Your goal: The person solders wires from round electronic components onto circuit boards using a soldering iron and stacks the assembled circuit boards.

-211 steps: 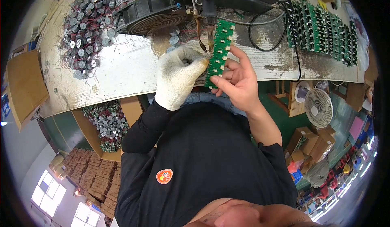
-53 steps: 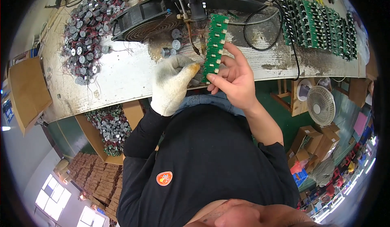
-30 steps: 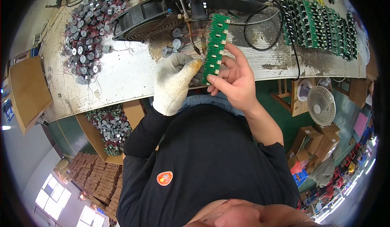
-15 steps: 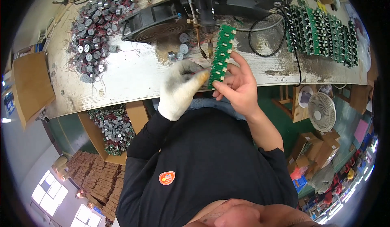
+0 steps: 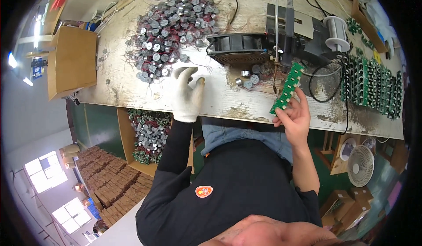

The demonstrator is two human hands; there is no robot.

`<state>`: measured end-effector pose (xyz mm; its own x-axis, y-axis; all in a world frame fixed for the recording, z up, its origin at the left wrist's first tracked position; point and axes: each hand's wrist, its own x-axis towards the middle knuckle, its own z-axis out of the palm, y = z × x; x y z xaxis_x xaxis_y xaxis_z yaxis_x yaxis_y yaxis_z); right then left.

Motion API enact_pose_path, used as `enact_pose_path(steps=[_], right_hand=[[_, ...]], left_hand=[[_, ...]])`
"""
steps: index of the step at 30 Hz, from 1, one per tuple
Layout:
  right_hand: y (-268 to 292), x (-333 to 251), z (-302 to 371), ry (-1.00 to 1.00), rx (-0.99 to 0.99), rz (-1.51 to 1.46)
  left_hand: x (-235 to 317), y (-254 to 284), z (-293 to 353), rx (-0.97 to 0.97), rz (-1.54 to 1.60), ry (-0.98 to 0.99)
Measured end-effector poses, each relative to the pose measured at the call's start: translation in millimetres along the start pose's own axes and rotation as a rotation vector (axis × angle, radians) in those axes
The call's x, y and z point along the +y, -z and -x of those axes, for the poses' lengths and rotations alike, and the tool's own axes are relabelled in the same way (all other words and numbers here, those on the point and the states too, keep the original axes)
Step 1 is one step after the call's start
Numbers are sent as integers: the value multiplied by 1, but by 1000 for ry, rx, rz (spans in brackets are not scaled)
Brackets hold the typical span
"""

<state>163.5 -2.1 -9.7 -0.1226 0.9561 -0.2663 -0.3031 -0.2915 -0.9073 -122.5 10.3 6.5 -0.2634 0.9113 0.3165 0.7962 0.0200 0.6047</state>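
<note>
My left hand (image 5: pixel 188 97), in a white glove with stained fingertips, is over the front of the worktable (image 5: pixel 215 92) with its thumb and fingers apart and nothing between them. Just beyond it spreads a big heap of small round metal discs (image 5: pixel 158 43) with thin red wires. A narrow green circuit board strip (image 5: pixel 288 89) with a row of pale connectors is pinched at its near end by my bare right hand (image 5: pixel 295 117). The strip tilts up and to the right, below the soldering stand (image 5: pixel 286 30). Several loose discs (image 5: pixel 249 84) lie left of the strip.
A black cooling fan (image 5: pixel 237 48) stands behind the loose discs. Right of the stand are a solder spool (image 5: pixel 337 32) and a black cable loop. Rows of green boards (image 5: pixel 373 85) fill the right side. An open carton of discs (image 5: pixel 149 134) sits below the table's left front edge.
My gloved left hand has left the circuit board and moved left toward the disc heap, its fingers spreading. My right hand still holds the strip. The whole view has shifted left.
</note>
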Motion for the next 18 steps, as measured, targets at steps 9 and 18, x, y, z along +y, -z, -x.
enact_pose_path(steps=[9, 18], right_hand=[[-3, -3, 1, 18, 10, 49], [-5, 0, 3, 21, 35, 113]], left_hand=[[-16, -2, -39, -297, -120, -97], [0, -6, 8, -467, 614, 353]])
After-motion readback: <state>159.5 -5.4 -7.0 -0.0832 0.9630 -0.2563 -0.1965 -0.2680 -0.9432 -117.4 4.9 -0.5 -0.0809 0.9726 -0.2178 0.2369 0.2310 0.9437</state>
